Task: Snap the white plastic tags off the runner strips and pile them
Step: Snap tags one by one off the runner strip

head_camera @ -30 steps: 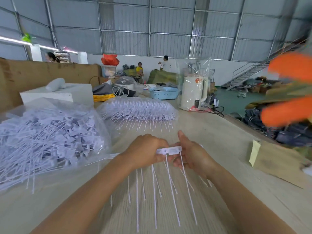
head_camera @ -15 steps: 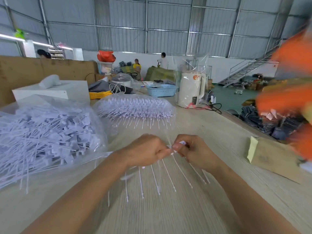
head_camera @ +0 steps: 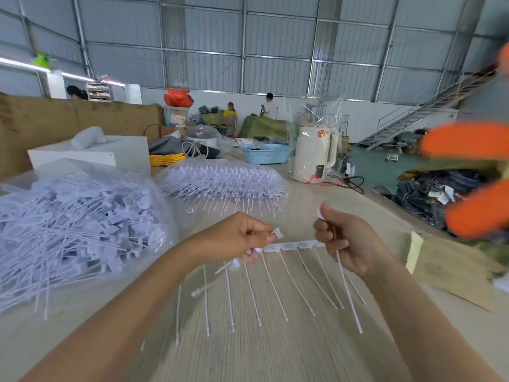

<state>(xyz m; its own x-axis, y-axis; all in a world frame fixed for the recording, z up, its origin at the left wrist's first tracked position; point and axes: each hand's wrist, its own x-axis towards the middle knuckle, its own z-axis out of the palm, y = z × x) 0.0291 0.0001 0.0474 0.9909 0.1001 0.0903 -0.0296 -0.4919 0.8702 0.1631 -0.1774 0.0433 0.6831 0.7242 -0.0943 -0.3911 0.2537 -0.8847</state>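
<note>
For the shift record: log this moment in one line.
left hand: grips strip end | right hand: pinches snapped-off tag | strip: tags still attached | pile: bagged, left | stage: mid-strip

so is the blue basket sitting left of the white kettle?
Yes, the blue basket sits on the table just left of the white kettle.

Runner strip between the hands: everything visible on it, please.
The runner strip is a thin white bar, plastic by its look, held roughly level above the wooden table, a little higher at its right end. Long thin tails of white tags hang from it and fan toward the camera, each ending in a small tip. The left hand pinches its left end and the right hand its right end; the right hand also holds one separate tag. Motion blur hides finer detail.
</note>
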